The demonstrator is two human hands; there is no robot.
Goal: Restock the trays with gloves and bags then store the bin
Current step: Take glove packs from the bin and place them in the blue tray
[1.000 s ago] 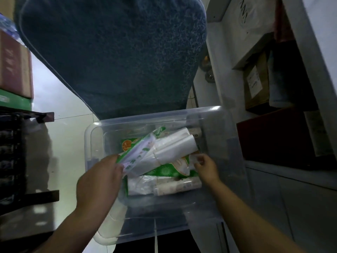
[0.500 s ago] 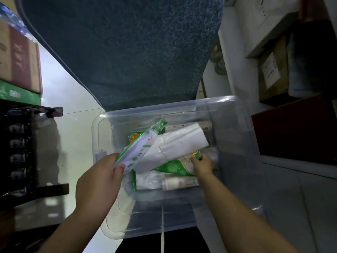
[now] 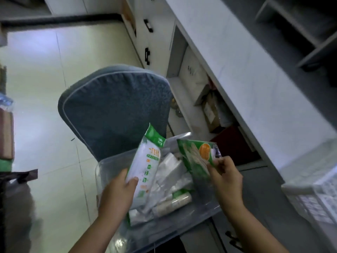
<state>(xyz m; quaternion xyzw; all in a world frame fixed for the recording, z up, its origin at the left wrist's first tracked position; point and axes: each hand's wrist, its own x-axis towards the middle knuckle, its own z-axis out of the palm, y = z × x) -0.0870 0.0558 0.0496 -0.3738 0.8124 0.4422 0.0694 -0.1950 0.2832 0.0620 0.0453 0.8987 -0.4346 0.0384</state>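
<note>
A clear plastic bin point(image 3: 206, 209) sits on a blue upholstered chair point(image 3: 113, 108) in front of me. My left hand point(image 3: 118, 194) grips a white and green packet of gloves point(image 3: 145, 165), held upright above the bin's left side. A green packet with an orange circle point(image 3: 197, 156) is pinched in my right hand point(image 3: 226, 179) above the bin's right side. Inside the bin lie folded white plastic bags point(image 3: 169, 170) and a roll of bags point(image 3: 173, 202).
A long white counter point(image 3: 246, 73) runs along the right, with open shelves holding a cardboard box point(image 3: 209, 112) and a dark red box point(image 3: 235, 143) below it. A white mesh tray point(image 3: 313, 194) stands at the right edge. Pale tiled floor point(image 3: 36, 88) lies to the left.
Both hands have lifted a packet out of the bin: the left raised the white and green one, the right pulled up the green one. My view has swung up and back.
</note>
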